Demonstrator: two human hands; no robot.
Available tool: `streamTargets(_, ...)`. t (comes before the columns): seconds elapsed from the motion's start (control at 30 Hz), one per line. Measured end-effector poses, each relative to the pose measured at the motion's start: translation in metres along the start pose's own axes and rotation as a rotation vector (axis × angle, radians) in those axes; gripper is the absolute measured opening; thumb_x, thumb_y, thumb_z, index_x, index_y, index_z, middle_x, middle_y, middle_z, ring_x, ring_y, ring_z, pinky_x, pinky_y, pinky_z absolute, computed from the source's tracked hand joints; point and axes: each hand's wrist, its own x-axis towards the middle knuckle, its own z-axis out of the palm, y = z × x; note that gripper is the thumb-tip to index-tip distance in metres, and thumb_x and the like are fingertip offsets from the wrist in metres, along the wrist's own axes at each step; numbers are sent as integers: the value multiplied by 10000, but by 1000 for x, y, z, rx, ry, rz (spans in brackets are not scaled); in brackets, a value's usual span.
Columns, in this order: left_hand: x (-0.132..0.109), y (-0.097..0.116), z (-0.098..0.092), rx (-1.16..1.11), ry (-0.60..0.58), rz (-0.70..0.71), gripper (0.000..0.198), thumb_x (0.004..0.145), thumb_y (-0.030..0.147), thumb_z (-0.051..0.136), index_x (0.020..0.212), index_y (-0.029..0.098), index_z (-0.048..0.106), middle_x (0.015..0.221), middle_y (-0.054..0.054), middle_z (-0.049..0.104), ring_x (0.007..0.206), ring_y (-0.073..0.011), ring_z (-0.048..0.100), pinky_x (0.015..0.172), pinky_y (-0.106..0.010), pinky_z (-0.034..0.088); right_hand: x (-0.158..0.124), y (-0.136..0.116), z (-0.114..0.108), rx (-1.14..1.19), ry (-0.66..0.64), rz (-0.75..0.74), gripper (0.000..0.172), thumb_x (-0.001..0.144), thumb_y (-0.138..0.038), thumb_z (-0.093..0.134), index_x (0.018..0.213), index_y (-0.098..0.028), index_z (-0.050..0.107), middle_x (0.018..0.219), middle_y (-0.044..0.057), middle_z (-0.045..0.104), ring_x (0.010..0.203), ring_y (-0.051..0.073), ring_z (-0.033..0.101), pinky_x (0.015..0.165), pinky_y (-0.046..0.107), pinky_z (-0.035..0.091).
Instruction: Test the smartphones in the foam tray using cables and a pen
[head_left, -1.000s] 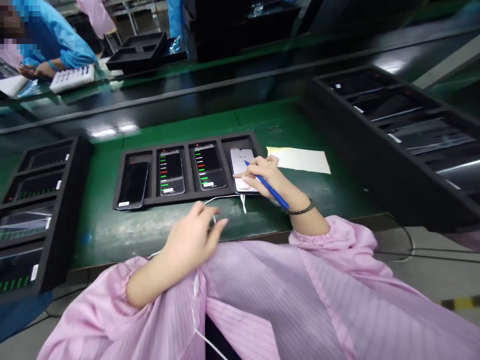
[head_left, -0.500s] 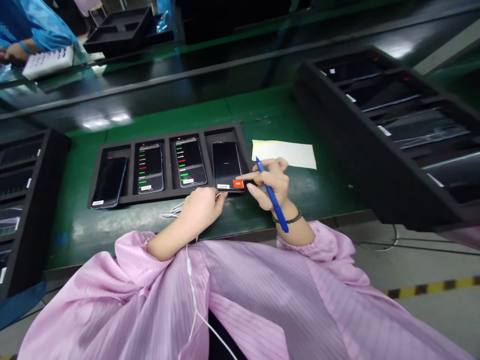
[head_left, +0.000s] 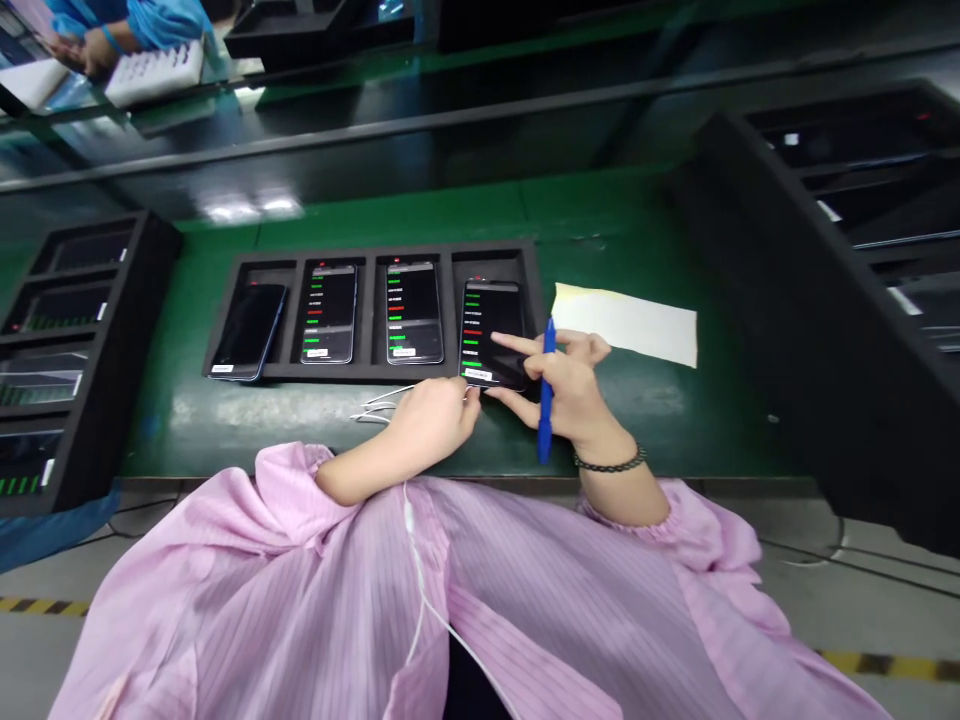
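Note:
A black foam tray [head_left: 367,374] with several slots lies on the green bench. In its rightmost slot a phone [head_left: 495,310] rests with its lower end over the front edge; its screen lists green, white and red lines. My left hand [head_left: 431,425] is closed at that phone's bottom edge, pinching a thin white earphone cable [head_left: 375,408]; the fingertips hide the plug end. My right hand [head_left: 577,395] keeps a blue pen [head_left: 546,415] between its fingers. Its index finger stretches over the screen, thumb near the lower edge; touch cannot be told.
Two similar lit phones, a middle one [head_left: 415,312] and another [head_left: 328,315], and a dark tilted phone [head_left: 249,330] occupy the other slots. A paper strip [head_left: 630,322] lies right. Stacked phone trays stand left [head_left: 142,300] and right [head_left: 750,260]. A co-worker's hands [head_left: 94,50] show far left.
The rightmost phone's screen has gone from dark with a red button to a list of coloured lines. My right index finger has moved up from the button's place. The view has shifted.

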Motion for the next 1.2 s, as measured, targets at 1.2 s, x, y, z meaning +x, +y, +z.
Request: streamTargets(1.2,-97,-212,-105,-227,362,-180,346,1010,376,337,711,219,407,684,-3,536,678,-173,528,683,-296,408,57,-163,95,-307,-143,-133,228,877,-73,482,937,-195,664,1090,103,736,912,278,561,883,442,281)
